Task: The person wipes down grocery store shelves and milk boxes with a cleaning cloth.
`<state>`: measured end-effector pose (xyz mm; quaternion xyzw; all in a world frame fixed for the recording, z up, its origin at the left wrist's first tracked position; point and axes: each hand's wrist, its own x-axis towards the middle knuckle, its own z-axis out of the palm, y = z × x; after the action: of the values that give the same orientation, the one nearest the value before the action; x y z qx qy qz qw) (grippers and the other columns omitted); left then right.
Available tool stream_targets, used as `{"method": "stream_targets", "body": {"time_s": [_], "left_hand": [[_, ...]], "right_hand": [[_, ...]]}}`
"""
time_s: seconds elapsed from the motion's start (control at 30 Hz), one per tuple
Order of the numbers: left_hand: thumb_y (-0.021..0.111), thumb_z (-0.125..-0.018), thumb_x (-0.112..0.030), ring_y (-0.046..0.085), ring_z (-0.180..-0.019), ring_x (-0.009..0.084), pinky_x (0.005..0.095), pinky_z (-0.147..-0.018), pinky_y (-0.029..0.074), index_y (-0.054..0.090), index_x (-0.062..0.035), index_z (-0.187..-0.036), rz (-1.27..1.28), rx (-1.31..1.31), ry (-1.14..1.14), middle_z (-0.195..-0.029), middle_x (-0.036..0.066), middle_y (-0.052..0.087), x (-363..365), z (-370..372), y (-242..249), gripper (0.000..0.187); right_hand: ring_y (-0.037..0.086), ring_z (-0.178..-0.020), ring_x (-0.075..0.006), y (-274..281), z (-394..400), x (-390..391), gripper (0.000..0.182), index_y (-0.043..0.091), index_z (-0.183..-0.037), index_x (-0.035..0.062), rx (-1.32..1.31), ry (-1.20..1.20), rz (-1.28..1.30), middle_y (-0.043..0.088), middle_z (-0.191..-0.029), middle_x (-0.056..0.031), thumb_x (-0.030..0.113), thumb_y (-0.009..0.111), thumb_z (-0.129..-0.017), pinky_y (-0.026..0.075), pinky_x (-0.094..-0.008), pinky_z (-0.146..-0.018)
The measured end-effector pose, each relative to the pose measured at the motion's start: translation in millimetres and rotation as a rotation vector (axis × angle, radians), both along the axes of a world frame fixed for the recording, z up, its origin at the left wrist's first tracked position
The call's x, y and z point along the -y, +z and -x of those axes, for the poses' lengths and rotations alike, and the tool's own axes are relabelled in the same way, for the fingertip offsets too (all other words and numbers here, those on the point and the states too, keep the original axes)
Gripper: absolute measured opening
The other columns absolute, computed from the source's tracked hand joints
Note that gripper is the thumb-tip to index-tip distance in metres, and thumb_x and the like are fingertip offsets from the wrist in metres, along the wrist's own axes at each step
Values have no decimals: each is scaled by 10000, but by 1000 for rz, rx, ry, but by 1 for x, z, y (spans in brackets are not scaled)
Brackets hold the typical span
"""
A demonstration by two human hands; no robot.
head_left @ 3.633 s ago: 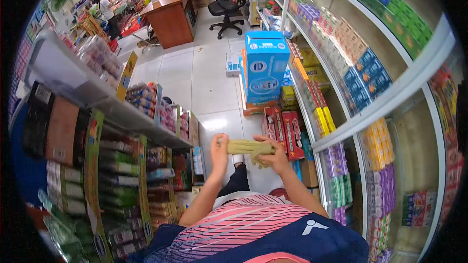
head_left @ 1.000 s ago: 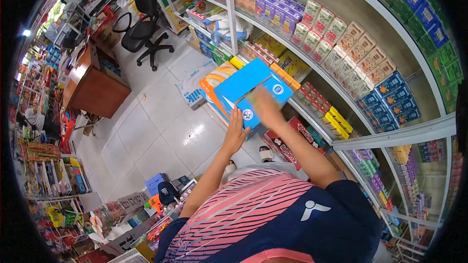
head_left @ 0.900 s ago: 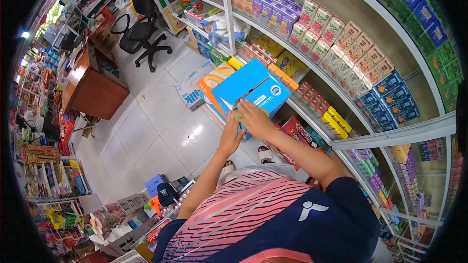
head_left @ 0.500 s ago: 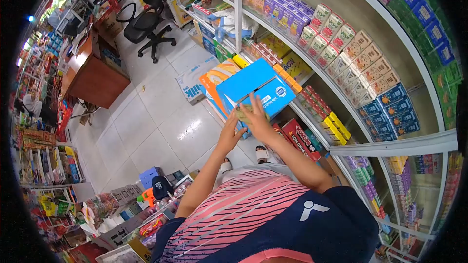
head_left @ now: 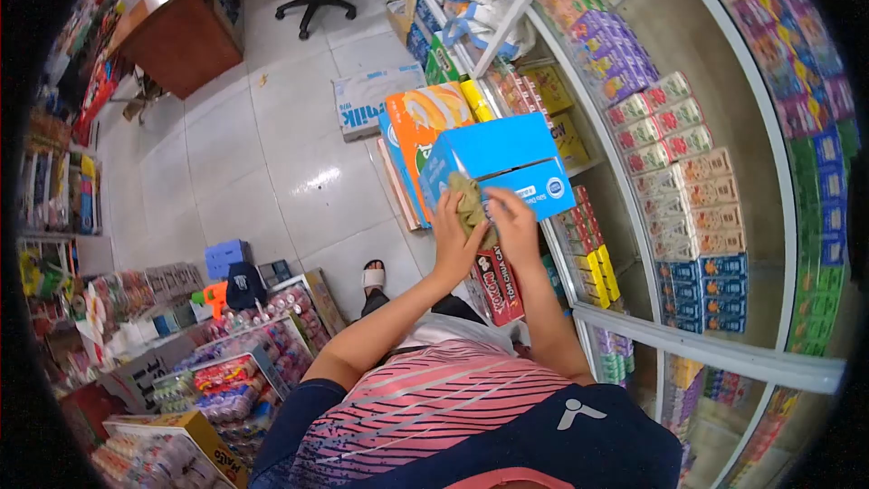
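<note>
Both my left hand (head_left: pixel 455 228) and my right hand (head_left: pixel 514 225) were close together, at the near edge of the blue box (head_left: pixel 502 147). My left hand had hold of the green cloth (head_left: pixel 468 202). Its fingers were bent around one side and the thumb was on the other, I think so the soft cloth would not slip away. The cloth was all bunched up, maybe because a small lump was easier to hold than a long floppy piece. I could not tell if it touched the blue box. My right hand was just beside the cloth, with its fingers curled in a little. I could not tell if the tips had a bit of cloth or nothing.

The orange box (head_left: pixel 425 113) was just left of the blue box, close up, maybe to save room on the floor (head_left: pixel 317 177). The white box (head_left: pixel 358 100) lay on the floor, farther left of the blue box. A red box (head_left: pixel 498 290) was low down, on my side of the blue box. Right of the blue box was the shelf (head_left: pixel 715 344). Its little drink boxes (head_left: pixel 701 195) were in neat rows, I guess so they were easy to see.
</note>
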<state>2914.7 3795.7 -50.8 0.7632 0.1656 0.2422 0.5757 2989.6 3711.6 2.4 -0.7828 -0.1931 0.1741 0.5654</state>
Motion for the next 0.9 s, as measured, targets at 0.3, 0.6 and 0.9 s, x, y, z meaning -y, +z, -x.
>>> {"method": "stream_targets", "body": {"time_s": [0.3, 0.6, 0.9], "left_hand": [[471, -768, 32, 388, -1093, 325, 365, -943, 296, 352, -13, -1161, 251, -36, 291, -1131, 182, 400, -35, -43, -66, 413], [454, -762, 38, 429, -1099, 281, 325, -936, 333, 324, -67, -1243, 1011, -179, 417, -1173, 168, 434, -16, -56, -263, 509], [415, -846, -262, 215, -1242, 251, 336, -1029, 145, 292, -45, -1264, 616, 214, 360, -1312, 155, 245, -34, -83, -74, 486]], "right_hand": [[249, -1244, -361, -4, -49, -27, 405, 475, -1199, 81, 666, 198, 464, 306, -1345, -155, 189, 527, -812, 171, -470, -1015], [234, -1258, -348, -26, -49, -38, 514, 436, -1237, 92, 705, 301, 686, 271, -1363, -165, 256, 559, -766, 136, -493, -1015], [226, -1261, -346, -32, -49, -35, 528, 412, -1251, 77, 712, 310, 682, 261, -1367, -168, 288, 532, -782, 127, -492, -1014]]}}
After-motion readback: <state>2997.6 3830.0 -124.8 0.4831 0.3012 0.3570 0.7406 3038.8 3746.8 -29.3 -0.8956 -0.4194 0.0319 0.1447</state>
